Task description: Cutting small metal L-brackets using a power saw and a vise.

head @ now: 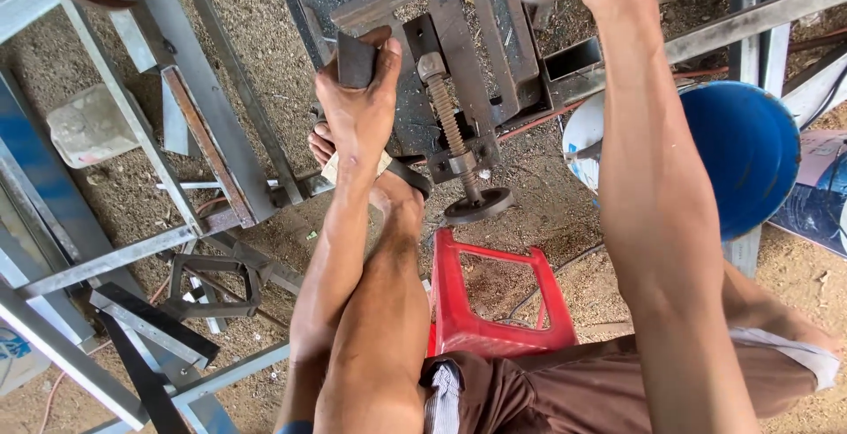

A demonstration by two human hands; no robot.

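Right forearm (657, 222) rises out of frame; that hand's grip cannot be told. Left hand (357, 103) is clamped around a dark steel block (356, 62) beside the screw vise (454, 125). Risk: block slipping onto the sandalled foot (371, 178) beneath.

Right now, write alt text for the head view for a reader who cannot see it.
The person's left hand grips a short dark rectangular metal piece beside a rusty steel screw vise over sandy ground. The right arm reaches up out of frame. A red plastic stool and blue plastic bucket stand nearby.
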